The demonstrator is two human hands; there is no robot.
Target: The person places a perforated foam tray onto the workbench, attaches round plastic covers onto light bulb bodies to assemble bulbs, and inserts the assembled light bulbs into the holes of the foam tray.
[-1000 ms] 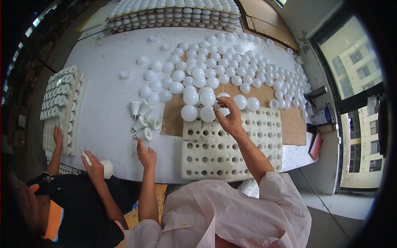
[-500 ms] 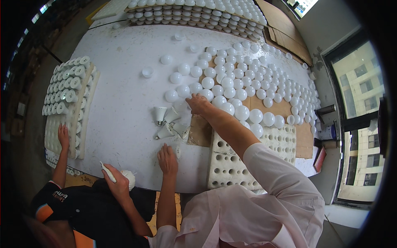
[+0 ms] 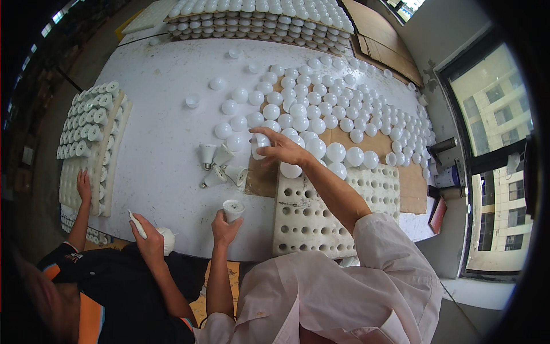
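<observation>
My left hand [image 3: 225, 227] is closed round a white bulb base [image 3: 233, 210], its open round end facing up. Farther out, my right hand [image 3: 285, 147] grips a white dome-shaped bulb cover [image 3: 260, 145] between thumb and fingers, above the table beside the mass of covers. A few loose bulb bases [image 3: 215, 176] lie together on the table between my hands and to the left. Many glossy white bulb covers [image 3: 317, 126] spread out beyond my right hand, partly over brown cardboard [image 3: 372, 150].
A white foam tray [image 3: 292, 232] with rows of holes lies under my right forearm. Stacked trays of covers [image 3: 258, 28] stand at the back. At left, a co-worker's hand [image 3: 84, 186] touches a tray of bulb bases [image 3: 83, 129]; the other hand [image 3: 150, 241] holds a white pointed object.
My left hand has picked up a bulb base from the table and turned it upright. My right hand has lifted a cover. The whole view has shifted slightly.
</observation>
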